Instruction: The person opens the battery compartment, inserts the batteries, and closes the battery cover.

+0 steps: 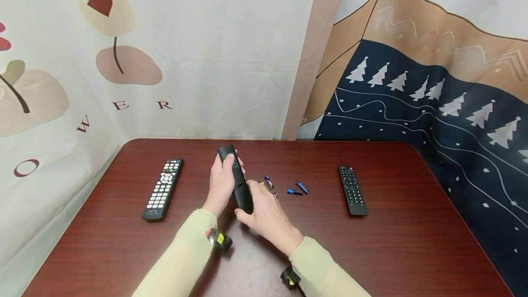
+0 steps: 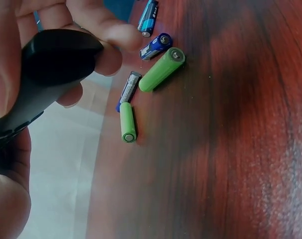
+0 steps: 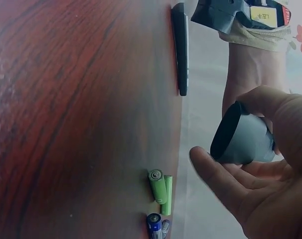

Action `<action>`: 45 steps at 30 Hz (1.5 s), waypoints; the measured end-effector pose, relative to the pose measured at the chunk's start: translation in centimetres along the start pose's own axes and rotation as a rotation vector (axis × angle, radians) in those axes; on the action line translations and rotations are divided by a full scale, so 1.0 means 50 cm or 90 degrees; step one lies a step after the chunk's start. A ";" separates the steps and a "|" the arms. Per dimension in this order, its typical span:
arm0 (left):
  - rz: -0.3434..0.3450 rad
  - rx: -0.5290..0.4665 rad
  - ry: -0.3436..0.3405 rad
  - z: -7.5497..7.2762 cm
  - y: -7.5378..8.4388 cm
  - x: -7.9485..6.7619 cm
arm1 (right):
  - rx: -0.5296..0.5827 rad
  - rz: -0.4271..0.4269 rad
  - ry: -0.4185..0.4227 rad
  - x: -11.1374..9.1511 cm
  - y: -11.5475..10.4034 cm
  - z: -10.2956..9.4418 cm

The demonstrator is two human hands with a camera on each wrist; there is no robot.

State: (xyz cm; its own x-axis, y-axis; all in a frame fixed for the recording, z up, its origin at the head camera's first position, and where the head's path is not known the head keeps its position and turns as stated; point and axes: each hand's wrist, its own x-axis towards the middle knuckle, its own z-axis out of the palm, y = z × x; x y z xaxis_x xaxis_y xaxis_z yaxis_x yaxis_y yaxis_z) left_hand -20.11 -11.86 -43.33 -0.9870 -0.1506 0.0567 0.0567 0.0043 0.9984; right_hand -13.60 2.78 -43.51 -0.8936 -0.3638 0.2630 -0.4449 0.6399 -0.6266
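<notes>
Nearest, low in the frame, a wrist camera (image 1: 220,240), its yellow label (image 3: 263,16) reading "L左手" in the right wrist view. Dead centre, the left hand (image 1: 220,182) grips the black remote (image 1: 238,175), the right hand (image 1: 270,212) curled round its lower end! Batteries (image 1: 302,187) right of centre, brand print too small; white-keyed remote (image 1: 162,190) left, smaller remote (image 1: 353,190) right; behind, far left, curtain (image 1: 231,58) letters O, W, E, R

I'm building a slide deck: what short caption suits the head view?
Left hand and right hand hold a black remote over a table, between a larger remote and a smaller remote, batteries nearby.
</notes>
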 end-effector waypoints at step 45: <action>-0.010 -0.058 -0.003 -0.011 0.001 0.001 | -0.059 0.052 0.026 -0.039 0.045 -0.050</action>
State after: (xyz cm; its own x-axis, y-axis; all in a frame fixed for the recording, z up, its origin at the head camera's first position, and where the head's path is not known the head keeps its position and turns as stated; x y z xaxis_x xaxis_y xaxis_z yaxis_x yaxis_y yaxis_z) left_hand -20.09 -12.40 -43.29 -0.9886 -0.1446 0.0417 0.0548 -0.0877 0.9946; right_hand -13.00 6.62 -43.59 -0.9279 -0.2814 0.2446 -0.3726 0.7266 -0.5773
